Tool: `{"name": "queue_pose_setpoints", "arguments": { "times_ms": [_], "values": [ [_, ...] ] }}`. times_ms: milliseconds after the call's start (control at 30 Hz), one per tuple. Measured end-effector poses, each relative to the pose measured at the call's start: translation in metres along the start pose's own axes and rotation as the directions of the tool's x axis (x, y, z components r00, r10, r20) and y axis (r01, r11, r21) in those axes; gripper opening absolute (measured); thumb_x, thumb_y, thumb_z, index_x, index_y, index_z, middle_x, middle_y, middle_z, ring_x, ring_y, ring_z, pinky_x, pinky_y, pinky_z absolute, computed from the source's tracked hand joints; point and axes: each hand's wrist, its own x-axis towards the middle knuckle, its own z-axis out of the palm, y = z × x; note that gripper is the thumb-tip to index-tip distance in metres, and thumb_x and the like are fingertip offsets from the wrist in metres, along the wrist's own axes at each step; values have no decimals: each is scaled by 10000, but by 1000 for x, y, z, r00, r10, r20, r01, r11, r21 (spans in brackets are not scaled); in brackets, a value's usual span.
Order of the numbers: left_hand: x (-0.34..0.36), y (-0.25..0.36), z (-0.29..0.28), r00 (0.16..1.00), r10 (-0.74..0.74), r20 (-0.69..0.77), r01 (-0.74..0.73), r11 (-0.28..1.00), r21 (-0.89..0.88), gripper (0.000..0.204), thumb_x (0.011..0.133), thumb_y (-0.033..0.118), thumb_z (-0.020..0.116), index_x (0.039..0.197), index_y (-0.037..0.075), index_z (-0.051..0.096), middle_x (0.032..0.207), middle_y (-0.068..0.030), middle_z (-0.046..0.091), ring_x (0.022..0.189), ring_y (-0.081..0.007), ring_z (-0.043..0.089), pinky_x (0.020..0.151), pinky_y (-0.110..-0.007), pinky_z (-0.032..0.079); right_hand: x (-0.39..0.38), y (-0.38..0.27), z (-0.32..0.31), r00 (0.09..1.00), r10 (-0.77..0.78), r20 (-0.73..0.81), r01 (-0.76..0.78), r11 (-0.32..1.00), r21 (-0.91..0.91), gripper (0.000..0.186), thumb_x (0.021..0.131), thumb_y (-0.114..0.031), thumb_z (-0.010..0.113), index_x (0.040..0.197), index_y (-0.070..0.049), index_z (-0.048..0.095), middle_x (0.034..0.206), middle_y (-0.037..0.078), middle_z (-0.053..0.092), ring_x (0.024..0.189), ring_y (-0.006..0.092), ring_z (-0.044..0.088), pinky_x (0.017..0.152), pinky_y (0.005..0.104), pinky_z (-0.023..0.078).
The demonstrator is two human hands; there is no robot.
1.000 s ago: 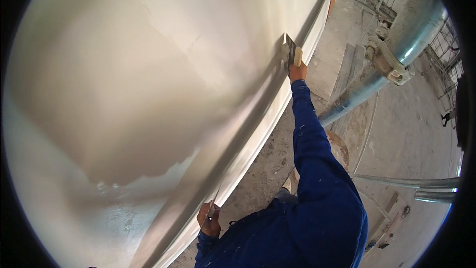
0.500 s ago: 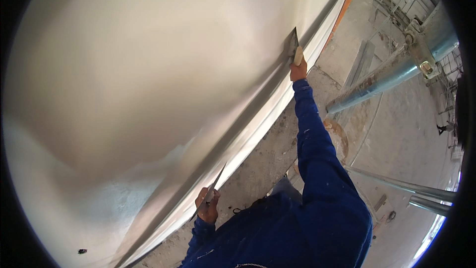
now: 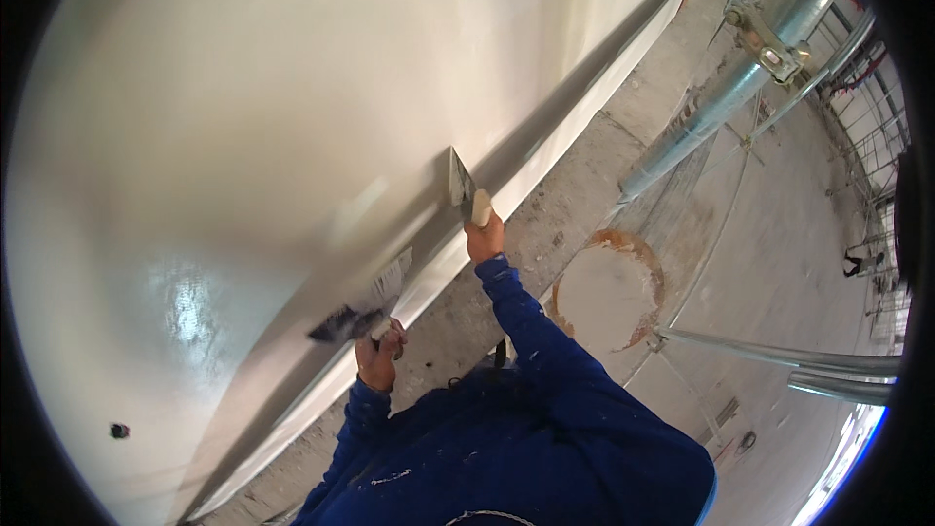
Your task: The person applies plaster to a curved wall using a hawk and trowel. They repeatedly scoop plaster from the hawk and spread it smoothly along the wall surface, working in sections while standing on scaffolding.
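Observation:
My right hand [image 3: 485, 239] is closed around the pale handle of a putty knife [image 3: 461, 177]. Its broad, flaring metal blade is against the smooth cream wall [image 3: 292, 107], near the wall's lower edge. Closer to me, my left hand [image 3: 378, 358] grips a wide flat filler blade [image 3: 348, 322], held just by the bottom of the wall. Dark and white patches show on that blade, which is partly blurred. Whether it touches the wall, I cannot tell. A damp-looking sheen [image 3: 185, 307] lies on the wall to the left.
A thick steel scaffold pole [image 3: 696, 131] with a clamp [image 3: 769, 51] leans at the right. Below it, a round container [image 3: 654, 278] with an orange-brown rim holds whitish material. Metal pipes [image 3: 769, 353] cross the dusty floor [image 3: 779, 263]. The wall has a small dark hole [image 3: 119, 431].
My right hand has drawn the putty knife down and left along the wall, nearer to my left hand. The left blade has turned from edge-on to show its face, and shifted slightly up and left.

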Motion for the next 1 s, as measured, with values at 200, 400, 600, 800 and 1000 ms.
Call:
{"name": "queue_pose_setpoints", "arguments": {
  "times_ms": [200, 400, 600, 800, 1000],
  "values": [
    [-19, -20, -14, 993, -23, 119, 32, 997, -73, 367, 876, 375, 506, 842, 23, 410, 680, -81, 497, 496, -150, 487, 457, -271, 425, -33, -40, -37, 923, 300, -241, -125, 827, 549, 394, 645, 45, 601, 1018, -45, 510, 905, 53, 573, 821, 210, 575, 739, 323, 453],
    [-20, -2, -8, 902, -161, 400, 242, 957, -162, 309, 921, 313, 420, 980, 10, 419, 676, -54, 496, 466, -114, 466, 415, -234, 400, -65, -98, -101, 987, 147, 66, -153, 732, 664, 459, 634, 82, 540, 1069, -64, 555, 997, 86, 596, 922, 244, 566, 757, 369, 462],
    [-18, -1, -18, 799, -183, 572, 350, 916, -195, 403, 907, 349, 445, 1140, 22, 406, 655, -47, 481, 423, -104, 439, 388, -230, 389, -112, -152, -95, 981, 66, 184, -186, 612, 769, 409, 610, 154, 532, 972, -33, 568, 952, 100, 594, 855, 236, 587, 741, 355, 485],
    [-30, 30, -22, 773, -62, 631, 357, 865, -352, 367, 906, 296, 446, 1128, 6, 409, 657, -44, 472, 444, -101, 430, 391, -222, 377, -125, -149, -86, 895, -18, 445, 50, 997, -61, 439, 670, -6, 628, 1095, 37, 528, 968, 115, 589, 862, 173, 555, 770, 274, 449],
    [-20, 55, -32, 879, 104, 466, 0, 976, -217, 296, 877, 263, 494, 1035, 15, 464, 682, -70, 487, 457, -137, 447, 435, -264, 379, -132, -133, -88, 894, 368, 255, -441, 822, 360, 436, 672, -12, 581, 1093, -27, 470, 900, 103, 542, 831, 232, 563, 738, 346, 477]
  ]
}}
